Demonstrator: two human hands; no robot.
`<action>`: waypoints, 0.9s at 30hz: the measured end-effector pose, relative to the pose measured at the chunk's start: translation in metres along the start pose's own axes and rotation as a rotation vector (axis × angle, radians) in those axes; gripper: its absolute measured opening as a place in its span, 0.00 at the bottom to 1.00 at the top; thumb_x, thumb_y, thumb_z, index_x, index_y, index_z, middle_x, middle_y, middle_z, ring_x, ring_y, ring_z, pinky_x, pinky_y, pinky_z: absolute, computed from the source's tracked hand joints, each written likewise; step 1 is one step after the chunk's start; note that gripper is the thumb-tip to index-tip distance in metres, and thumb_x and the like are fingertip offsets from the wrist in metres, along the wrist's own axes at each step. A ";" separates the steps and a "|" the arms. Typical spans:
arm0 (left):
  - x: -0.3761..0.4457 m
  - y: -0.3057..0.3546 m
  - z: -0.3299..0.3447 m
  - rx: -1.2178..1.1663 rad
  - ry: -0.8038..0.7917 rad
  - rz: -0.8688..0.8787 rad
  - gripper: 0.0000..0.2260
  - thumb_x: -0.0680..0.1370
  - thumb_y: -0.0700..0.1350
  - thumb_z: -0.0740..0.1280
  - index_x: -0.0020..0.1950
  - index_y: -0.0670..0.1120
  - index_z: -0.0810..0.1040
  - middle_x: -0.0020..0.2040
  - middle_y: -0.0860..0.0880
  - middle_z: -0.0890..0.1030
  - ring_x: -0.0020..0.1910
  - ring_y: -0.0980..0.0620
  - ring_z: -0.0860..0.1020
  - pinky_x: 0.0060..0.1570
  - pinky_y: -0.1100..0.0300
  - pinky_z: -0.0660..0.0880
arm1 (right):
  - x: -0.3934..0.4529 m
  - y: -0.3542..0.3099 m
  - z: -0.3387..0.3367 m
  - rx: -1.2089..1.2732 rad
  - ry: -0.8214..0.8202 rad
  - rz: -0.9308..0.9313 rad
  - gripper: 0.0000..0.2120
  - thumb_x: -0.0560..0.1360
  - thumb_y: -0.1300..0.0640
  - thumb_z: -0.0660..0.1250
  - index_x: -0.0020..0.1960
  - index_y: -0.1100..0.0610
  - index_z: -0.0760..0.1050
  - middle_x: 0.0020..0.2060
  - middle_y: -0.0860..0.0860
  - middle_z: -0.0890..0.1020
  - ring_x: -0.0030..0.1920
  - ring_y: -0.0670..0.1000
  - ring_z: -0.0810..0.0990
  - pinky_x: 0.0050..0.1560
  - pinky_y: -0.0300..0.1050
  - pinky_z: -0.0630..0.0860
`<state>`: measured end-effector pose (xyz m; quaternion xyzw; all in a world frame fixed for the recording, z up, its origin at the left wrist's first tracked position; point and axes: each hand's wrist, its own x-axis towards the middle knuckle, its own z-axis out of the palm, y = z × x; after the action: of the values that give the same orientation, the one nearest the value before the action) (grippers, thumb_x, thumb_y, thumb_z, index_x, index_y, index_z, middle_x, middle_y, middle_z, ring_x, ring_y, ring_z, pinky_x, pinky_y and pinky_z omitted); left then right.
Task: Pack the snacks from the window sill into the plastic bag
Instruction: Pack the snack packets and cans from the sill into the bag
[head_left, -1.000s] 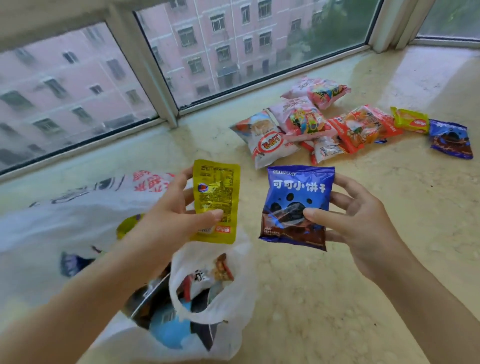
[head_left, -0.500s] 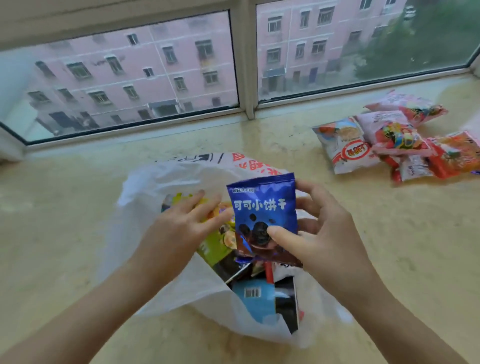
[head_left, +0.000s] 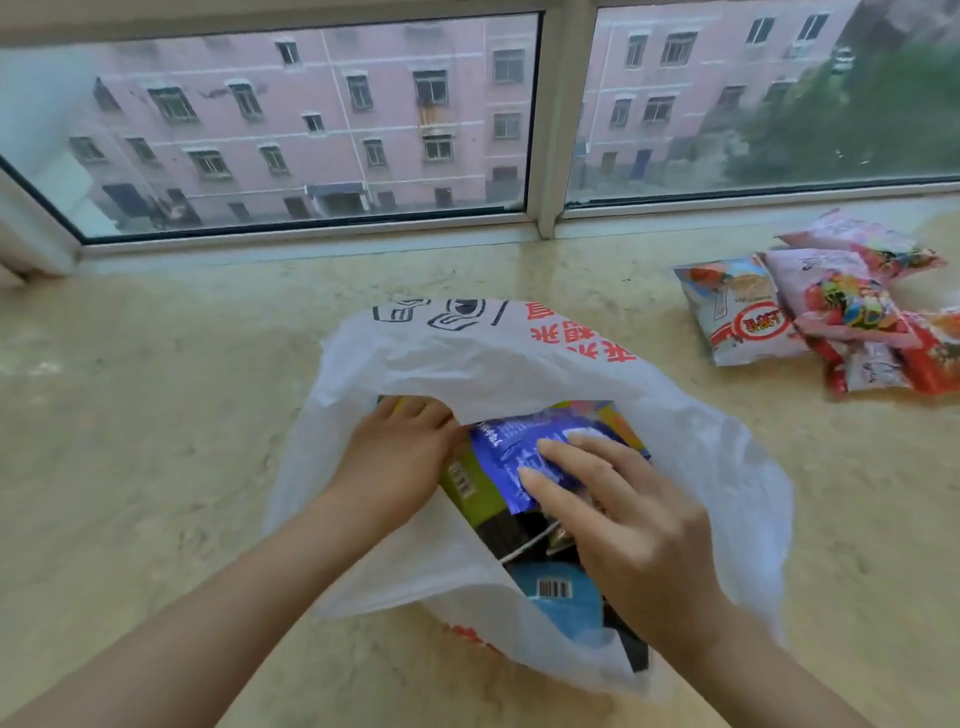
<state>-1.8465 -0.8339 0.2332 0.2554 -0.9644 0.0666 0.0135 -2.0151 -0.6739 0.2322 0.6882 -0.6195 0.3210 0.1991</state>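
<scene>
Risk: snagging. My right hand (head_left: 631, 525) presses the blue packet (head_left: 524, 457) into the plastic bag (head_left: 467, 358) at frame centre, fingers extended; left hand (head_left: 397, 457) apparently grips the yellow packet (head_left: 462, 480). Thin film may tear. Remaining snacks (head_left: 748, 317) lie upper right on the window sill (head_left: 156, 415).

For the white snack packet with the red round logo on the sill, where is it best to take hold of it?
Pinch the white snack packet at its near left edge, coming from the left. It lies flat, and pink packets overlap its right side, so that edge looks freest.
</scene>
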 end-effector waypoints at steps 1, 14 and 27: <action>0.000 -0.001 -0.004 -0.031 -0.023 -0.033 0.12 0.69 0.45 0.58 0.33 0.47 0.81 0.31 0.49 0.77 0.32 0.44 0.78 0.35 0.58 0.74 | -0.001 0.004 0.003 -0.037 -0.021 -0.004 0.10 0.76 0.65 0.66 0.50 0.55 0.84 0.52 0.54 0.84 0.52 0.58 0.82 0.45 0.48 0.80; -0.009 0.045 -0.030 -0.084 0.173 0.083 0.13 0.75 0.47 0.65 0.55 0.43 0.81 0.47 0.43 0.83 0.43 0.42 0.81 0.41 0.52 0.78 | -0.015 0.009 0.000 -0.012 -0.271 0.168 0.21 0.70 0.60 0.68 0.63 0.56 0.78 0.63 0.55 0.78 0.64 0.56 0.76 0.58 0.56 0.77; 0.062 0.130 -0.086 -0.163 0.462 0.268 0.14 0.78 0.49 0.65 0.62 0.46 0.80 0.58 0.50 0.82 0.57 0.49 0.80 0.46 0.53 0.78 | -0.029 0.078 -0.102 -0.113 -0.096 0.289 0.15 0.75 0.57 0.65 0.61 0.57 0.79 0.60 0.53 0.80 0.60 0.54 0.78 0.57 0.50 0.75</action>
<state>-1.9652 -0.7408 0.3058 0.1016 -0.9632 0.0465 0.2444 -2.1118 -0.5961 0.2753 0.5940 -0.7380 0.2776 0.1596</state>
